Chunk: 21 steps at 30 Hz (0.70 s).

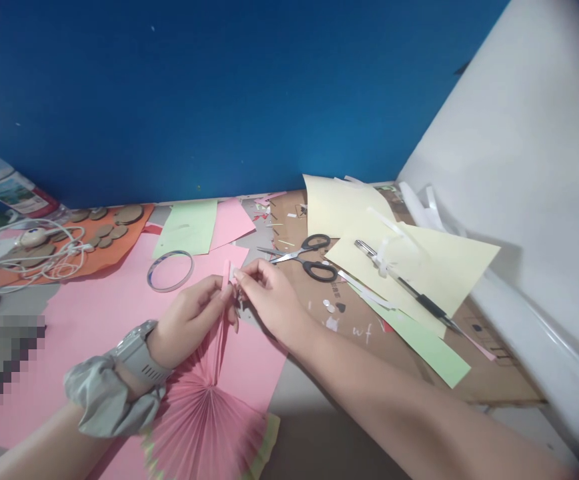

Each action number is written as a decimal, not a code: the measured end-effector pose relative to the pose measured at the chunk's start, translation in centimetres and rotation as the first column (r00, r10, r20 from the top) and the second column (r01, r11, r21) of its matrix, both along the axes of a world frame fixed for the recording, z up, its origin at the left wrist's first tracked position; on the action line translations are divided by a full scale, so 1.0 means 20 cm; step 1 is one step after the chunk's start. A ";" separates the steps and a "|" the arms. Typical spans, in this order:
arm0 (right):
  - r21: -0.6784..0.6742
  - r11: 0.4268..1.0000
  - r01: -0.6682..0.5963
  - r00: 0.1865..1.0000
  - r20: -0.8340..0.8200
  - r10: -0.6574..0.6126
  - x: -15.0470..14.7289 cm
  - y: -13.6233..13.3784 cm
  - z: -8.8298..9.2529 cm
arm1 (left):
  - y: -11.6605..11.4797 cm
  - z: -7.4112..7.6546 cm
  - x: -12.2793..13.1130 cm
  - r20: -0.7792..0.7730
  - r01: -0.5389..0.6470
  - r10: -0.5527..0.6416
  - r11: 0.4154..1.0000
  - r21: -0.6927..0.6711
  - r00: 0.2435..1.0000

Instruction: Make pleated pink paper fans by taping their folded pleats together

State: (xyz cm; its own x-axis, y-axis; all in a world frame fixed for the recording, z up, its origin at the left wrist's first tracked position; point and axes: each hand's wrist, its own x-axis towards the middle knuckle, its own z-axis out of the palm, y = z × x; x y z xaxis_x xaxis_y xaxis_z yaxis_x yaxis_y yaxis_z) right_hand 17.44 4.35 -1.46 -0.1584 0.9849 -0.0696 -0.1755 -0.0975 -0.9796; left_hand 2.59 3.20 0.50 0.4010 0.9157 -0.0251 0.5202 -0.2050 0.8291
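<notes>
A pink pleated paper fan (204, 413) spreads out below my wrists, its folded edges gathered into a narrow strip that rises to my fingers. My left hand (189, 320), with a grey watch and scrunchie on the wrist, pinches that strip near its top. Meeting it from the right, my right hand (269, 297) pinches the same tip, where a small pale piece shows between the fingertips. Both hands hover over a large pink sheet (84, 313).
A clear tape ring (170, 271) lies behind my left hand. Black-handled scissors (309, 257) rest on brown cardboard (369, 320). A craft knife (409, 288) lies on cream paper (434, 267). Green paper (187, 227), an orange sheet with brown discs (104, 230), white cable (34, 257). Blue wall behind, white wall right.
</notes>
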 end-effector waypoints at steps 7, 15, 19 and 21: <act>-0.010 1.000 -0.007 1.000 -0.025 0.007 0.00 0.00 -0.01 | 0.01 0.00 -0.01 -0.016 0.023 -0.023 1.000 0.000 1.000; -0.023 1.000 -0.020 1.000 -0.024 0.019 -0.01 -0.01 0.01 | 0.01 0.00 0.00 -0.020 0.027 -0.027 1.000 0.000 0.999; 0.011 1.000 -0.029 0.999 -0.024 0.029 -0.01 -0.01 0.00 | 0.01 0.00 -0.01 -0.028 0.026 -0.026 1.000 0.001 0.999; 0.028 0.999 -0.044 0.999 -0.025 0.045 -0.01 0.00 -0.01 | 0.01 -0.01 -0.01 -0.020 0.023 -0.023 1.000 0.001 1.000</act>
State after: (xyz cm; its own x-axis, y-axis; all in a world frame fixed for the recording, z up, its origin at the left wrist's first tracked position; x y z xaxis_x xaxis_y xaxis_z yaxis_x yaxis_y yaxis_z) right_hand 17.32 4.27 -1.73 -0.2032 0.9784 -0.0379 -0.1966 -0.0787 -0.9773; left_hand 2.36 3.34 0.35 0.4217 0.9062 -0.0323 0.5315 -0.2182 0.8184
